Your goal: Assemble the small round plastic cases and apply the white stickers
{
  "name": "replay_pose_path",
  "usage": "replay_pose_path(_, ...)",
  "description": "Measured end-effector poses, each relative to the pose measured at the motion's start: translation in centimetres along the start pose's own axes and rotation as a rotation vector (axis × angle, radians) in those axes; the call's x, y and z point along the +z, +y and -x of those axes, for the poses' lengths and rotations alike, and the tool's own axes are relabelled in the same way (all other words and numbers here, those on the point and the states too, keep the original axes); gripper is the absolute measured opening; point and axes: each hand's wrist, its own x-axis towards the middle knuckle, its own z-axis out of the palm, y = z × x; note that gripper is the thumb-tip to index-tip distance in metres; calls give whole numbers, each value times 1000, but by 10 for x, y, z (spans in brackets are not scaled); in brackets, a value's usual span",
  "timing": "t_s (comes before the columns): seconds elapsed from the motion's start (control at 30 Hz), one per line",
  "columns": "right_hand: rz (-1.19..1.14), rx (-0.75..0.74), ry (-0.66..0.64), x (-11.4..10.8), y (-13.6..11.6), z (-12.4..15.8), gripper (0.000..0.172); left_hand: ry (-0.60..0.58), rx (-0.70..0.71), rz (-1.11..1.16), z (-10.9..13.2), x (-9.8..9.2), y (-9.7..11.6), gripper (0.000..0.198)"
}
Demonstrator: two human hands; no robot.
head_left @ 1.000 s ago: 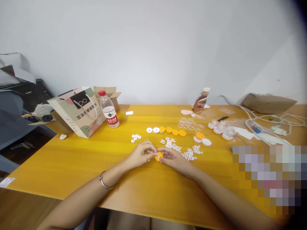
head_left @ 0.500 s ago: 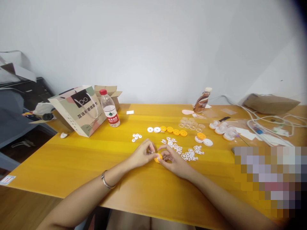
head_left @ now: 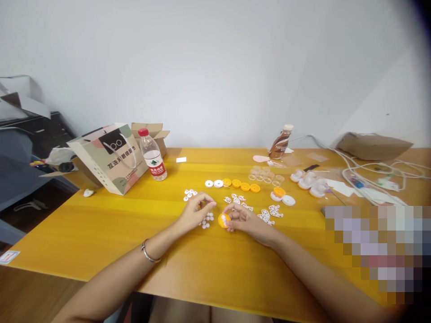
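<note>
My right hand (head_left: 243,219) pinches a small orange disc (head_left: 223,220) with a white piece in its middle, held just above the yellow table (head_left: 101,233). My left hand (head_left: 198,209) hovers a little to the left of the disc with its fingers curled; whether they hold anything is hidden. Below its fingertips lies a cluster of small white round pieces (head_left: 206,220). A metal bangle (head_left: 147,252) circles my left wrist. White lattice pieces (head_left: 269,214) are scattered to the right of my right hand.
A row of white and orange discs (head_left: 232,183) lies farther back, with clear rings (head_left: 266,175) and capped pieces (head_left: 310,180) beyond. A water bottle (head_left: 152,154), a paper bag (head_left: 109,157), a brown drink bottle (head_left: 280,142) and white cables (head_left: 373,177) stand around the table's back edge.
My hands have drawn apart: the left hand pulled back to the left off the orange disc, uncovering the white round pieces, while the right hand kept the disc.
</note>
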Motion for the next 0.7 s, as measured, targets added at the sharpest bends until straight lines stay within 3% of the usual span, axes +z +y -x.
replay_pose_path(0.13, -23, 143, -269, -7, -2, 6, 39, -150, 153, -109, -19, 5, 7, 16)
replay_pose_path(0.23, -12, 185, -377, -10, -5, 10, 40, -298, 326, -204, -46, 24, 17, 23)
replay_pose_path(0.33, 1, 208, -416, -13, -6, 11, 42, -409, 351, -241, -75, 60, 26, 35)
replay_pose_path(0.5, -11, 233, -437, -16, -3, 12, 46, -419, 324, -387, -106, 121, 39, 52)
replay_pose_path(0.6, -31, 255, -445, -16, -1, 12, 50, -429, 350, -513, -115, 141, 44, 60)
replay_pose_path(0.7, -36, 270, -462, -15, -2, 12, 53, -458, 345, -595, -120, 151, 45, 43)
